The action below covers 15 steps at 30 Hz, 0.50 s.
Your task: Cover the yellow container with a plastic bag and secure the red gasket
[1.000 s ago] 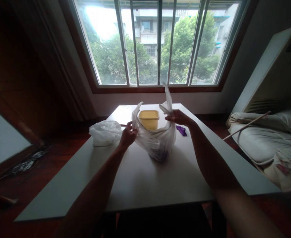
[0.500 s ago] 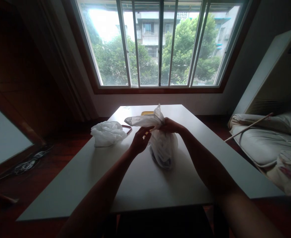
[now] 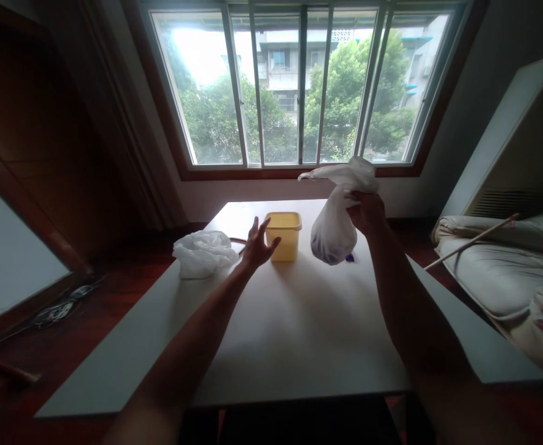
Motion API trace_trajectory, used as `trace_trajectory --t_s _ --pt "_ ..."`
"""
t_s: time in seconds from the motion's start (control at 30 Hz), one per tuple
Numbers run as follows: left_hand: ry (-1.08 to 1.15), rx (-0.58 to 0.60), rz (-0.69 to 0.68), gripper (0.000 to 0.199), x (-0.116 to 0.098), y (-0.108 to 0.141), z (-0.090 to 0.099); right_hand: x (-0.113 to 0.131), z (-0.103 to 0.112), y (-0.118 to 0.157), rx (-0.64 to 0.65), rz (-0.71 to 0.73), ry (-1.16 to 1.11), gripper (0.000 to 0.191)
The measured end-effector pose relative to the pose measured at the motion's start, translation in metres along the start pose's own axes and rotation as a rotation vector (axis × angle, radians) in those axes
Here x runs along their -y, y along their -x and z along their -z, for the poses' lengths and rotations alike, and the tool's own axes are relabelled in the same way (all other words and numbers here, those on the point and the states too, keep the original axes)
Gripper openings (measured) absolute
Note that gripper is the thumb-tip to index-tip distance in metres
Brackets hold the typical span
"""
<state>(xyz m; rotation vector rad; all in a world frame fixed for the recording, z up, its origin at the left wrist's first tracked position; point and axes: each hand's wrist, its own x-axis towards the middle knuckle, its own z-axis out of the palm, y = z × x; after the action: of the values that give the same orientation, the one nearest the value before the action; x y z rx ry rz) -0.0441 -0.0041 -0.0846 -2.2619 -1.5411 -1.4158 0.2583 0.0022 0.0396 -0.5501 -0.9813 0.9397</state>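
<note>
A white plastic bag with something dark in its bottom hangs from my right hand, whose fingers are closed round its neck. The bag's loose top flops over to the left. My left hand has its fingers spread at the left side of a yellow square container; whether it touches the container I cannot tell. The container stands upright on the white table. Another crumpled white bag lies on the table to the left of my left hand.
Partly hidden behind the crumpled bag is a brown-rimmed item. A small purple thing shows beside the hanging bag. Right of the table are a padded mat and a stick; cables lie on the floor at left.
My right hand has lifted the bag up and to the right. The left hand has let go of it and opened beside the yellow container, which now shows almost fully.
</note>
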Motion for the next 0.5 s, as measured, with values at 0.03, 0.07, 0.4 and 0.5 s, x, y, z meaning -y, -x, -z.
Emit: trace_trajectory --t_s 0.03,0.07,0.4,0.5 --pt "0.0 0.008 -0.007 0.046 0.001 -0.007 -0.002 0.003 -0.004 -0.002 -0.005 0.011 -0.012 0.02" --pt "0.004 0.013 -0.012 0.041 0.003 -0.014 -0.005 0.006 -0.009 -0.006 0.008 0.025 -0.008 0.02" --pt "-0.072 0.065 0.043 0.027 -0.026 -0.015 0.009 0.009 -0.101 -0.061 0.241 0.119 0.308 0.021" --pt "-0.131 0.138 0.07 0.031 -0.04 -0.011 0.021 -0.013 -0.106 -0.055 0.338 0.024 0.459 0.019"
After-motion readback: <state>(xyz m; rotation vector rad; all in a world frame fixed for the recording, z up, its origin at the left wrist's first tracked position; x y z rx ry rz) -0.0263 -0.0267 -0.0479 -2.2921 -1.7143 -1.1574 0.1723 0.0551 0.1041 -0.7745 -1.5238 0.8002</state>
